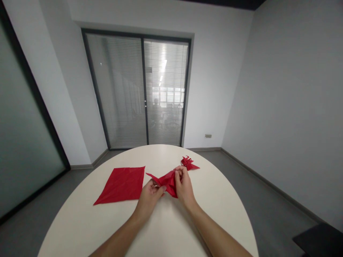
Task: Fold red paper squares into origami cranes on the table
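Observation:
A partly folded red paper piece [166, 181] is held just above the white round table [160, 228] between both hands. My left hand [149, 197] pinches its lower left part, fingers closed on the paper. My right hand [184, 185] grips its upper right edge with thumb and fingers pressed together. A flat red paper sheet [122, 185] lies on the table to the left of my left hand. A small finished red folded figure [189, 163] rests on the table just beyond my right hand.
The table's far edge curves toward a glass sliding door with blinds [142, 92]. Grey floor surrounds the table. A dark object [320, 241] sits at the lower right corner.

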Demonstrator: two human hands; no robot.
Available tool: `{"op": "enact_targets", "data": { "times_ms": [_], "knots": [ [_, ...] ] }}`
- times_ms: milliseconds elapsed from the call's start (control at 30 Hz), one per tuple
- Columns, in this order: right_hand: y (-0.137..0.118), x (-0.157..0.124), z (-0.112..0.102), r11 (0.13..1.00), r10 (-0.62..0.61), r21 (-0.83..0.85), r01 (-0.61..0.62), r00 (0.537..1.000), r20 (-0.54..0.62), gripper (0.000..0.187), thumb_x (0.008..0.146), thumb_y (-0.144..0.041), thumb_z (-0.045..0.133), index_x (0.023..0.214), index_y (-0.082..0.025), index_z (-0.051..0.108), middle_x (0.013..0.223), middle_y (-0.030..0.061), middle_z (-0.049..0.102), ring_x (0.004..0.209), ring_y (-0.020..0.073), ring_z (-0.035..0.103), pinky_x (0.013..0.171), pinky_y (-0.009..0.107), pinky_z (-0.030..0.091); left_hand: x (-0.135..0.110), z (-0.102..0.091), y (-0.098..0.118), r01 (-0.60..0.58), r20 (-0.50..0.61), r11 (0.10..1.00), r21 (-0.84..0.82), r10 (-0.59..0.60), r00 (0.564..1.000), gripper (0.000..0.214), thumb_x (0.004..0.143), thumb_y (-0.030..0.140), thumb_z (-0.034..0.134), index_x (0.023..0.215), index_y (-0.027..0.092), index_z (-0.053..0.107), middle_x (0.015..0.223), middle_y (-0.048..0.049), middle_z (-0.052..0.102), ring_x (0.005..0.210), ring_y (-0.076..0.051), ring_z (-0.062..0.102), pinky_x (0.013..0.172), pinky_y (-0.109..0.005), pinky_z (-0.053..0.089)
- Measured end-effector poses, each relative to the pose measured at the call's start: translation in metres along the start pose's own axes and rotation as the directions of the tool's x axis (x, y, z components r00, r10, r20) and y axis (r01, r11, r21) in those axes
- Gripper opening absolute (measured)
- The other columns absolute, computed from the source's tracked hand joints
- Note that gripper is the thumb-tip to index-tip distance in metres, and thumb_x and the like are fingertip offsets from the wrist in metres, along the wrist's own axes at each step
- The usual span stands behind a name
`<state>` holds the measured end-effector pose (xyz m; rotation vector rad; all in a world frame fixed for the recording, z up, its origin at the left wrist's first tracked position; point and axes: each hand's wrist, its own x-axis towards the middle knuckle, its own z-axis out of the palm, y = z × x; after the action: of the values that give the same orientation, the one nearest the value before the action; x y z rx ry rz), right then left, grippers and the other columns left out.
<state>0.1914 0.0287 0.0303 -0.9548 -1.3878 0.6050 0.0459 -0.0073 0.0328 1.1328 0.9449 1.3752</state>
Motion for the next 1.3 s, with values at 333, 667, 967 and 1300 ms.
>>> {"op": "enact_targets", "data": {
  "times_ms": [333,667,967,1300],
  "knots": [
    [-0.002,0.002,0.002,0.976,-0.027,0.212,0.054,0.991,-0.132,0.016,0.088,-0.029,0.052,0.093,-0.026,0.038,0.088,0.0027,0.057,0.077,0.0185,0.055,0.067,0.031,0.046,-0.004,-0.001,0.006,-0.011,-0.031,1.0,0.028,0.012,0.999,0.039,0.064,0.043,0.082,0.086,0.018,0.061,0.08,-0.0037,0.07,0.074,-0.019,0.067,0.06,-0.026,0.054],
    [-0.002,0.002,0.001,0.981,-0.034,0.183,0.063,0.987,-0.16,0.021,0.083,-0.026,0.057,0.096,-0.025,0.04,0.09,0.0031,0.057,0.081,0.0194,0.057,0.069,0.032,0.048,-0.005,-0.002,0.008,0.065,-0.083,0.998,-0.015,-0.066,0.994,0.042,0.062,0.048,0.083,0.078,0.017,0.059,0.079,-0.0009,0.066,0.069,-0.016,0.062,0.055,-0.025,0.053],
    [-0.008,0.001,0.0,0.943,0.069,0.331,-0.019,0.988,-0.138,0.017,0.086,-0.031,0.054,0.095,-0.026,0.04,0.082,-0.0004,0.054,0.063,0.0155,0.051,0.055,0.027,0.043,-0.004,-0.008,0.008,0.13,0.083,0.979,-0.159,-0.118,0.989,0.039,0.068,0.041,0.082,0.093,0.017,0.063,0.071,0.0031,0.06,0.053,-0.007,0.05,0.042,-0.016,0.028],
    [-0.001,0.003,-0.001,0.957,0.051,0.29,-0.024,0.995,-0.084,0.03,0.088,-0.045,0.054,0.106,-0.023,0.048,0.081,0.0013,0.058,0.065,0.0178,0.056,0.059,0.03,0.046,-0.007,-0.007,0.01,0.108,0.204,0.953,-0.281,-0.051,0.978,0.035,0.076,0.044,0.077,0.096,0.018,0.064,0.091,-0.0061,0.069,0.08,-0.018,0.063,0.069,-0.027,0.046]
  ]
}}
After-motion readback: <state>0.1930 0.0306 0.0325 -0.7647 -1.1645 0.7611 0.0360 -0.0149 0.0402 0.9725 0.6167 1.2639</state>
